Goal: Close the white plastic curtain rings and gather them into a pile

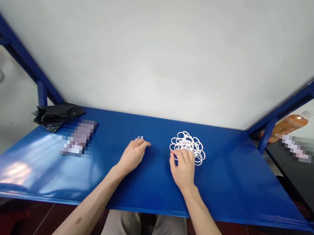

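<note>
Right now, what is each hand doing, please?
Left hand: palm down on the blue table, holding nothing visible.
Right hand: fingers on the pile of white rings; grip cannot be told.

on the table [224,183], the pile of rings [189,143] lies right of centre, the right hand [184,168] touching its near edge; the left hand [132,155] rests to its left, a small piece [140,137] just beyond its fingertips; bags [56,114] sit far left, at the back

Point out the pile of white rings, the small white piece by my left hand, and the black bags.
white rings [189,143], head view, middle of the pile
small white piece [140,137], head view, its centre
black bags [56,114], head view, middle of the heap
</note>
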`<move>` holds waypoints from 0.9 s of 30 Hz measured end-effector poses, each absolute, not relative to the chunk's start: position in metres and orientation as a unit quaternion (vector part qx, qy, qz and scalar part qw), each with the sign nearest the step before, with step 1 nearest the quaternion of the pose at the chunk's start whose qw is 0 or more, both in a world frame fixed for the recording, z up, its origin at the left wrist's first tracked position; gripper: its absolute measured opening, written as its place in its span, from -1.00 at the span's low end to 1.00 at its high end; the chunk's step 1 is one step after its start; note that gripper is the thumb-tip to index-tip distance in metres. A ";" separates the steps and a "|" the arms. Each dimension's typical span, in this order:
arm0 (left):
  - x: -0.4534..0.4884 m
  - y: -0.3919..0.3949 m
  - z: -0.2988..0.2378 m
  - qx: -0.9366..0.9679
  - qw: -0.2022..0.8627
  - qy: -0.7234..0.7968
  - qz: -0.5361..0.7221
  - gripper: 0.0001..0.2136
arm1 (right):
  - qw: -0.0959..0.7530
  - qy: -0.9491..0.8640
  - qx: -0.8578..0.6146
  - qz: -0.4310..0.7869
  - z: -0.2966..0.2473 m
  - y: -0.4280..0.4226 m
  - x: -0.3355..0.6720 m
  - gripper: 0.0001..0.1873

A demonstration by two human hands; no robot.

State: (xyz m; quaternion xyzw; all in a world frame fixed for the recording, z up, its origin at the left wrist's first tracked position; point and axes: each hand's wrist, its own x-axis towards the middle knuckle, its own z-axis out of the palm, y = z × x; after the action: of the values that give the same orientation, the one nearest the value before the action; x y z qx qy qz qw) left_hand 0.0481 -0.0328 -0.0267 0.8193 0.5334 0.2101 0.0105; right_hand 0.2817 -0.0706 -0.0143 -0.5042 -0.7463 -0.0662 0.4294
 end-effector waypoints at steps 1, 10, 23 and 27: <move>0.054 -0.035 -0.027 0.839 0.026 0.494 0.224 -0.68 | 0.424 -0.755 -0.496 -0.061 -0.014 -0.071 0.279 -0.85; 0.062 -0.043 -0.028 0.774 -0.025 0.564 0.286 -0.54 | 0.395 -0.792 -0.465 -0.033 -0.018 -0.073 0.271 -0.82; 0.074 -0.048 -0.024 0.797 -0.004 0.495 0.345 -0.72 | 0.449 -0.754 -0.470 0.094 -0.020 -0.077 0.267 -0.83; 0.077 -0.050 -0.024 0.795 -0.030 0.470 0.384 -0.72 | 0.483 -0.705 -0.489 0.174 -0.019 -0.079 0.261 -0.83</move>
State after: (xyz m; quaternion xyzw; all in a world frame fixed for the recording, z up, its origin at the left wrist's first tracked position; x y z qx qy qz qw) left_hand 0.0772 -0.0500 -0.0236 0.7947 0.4695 0.3835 -0.0303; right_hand 0.2615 -0.0795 -0.0188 -0.4887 -0.7051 0.1739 0.4834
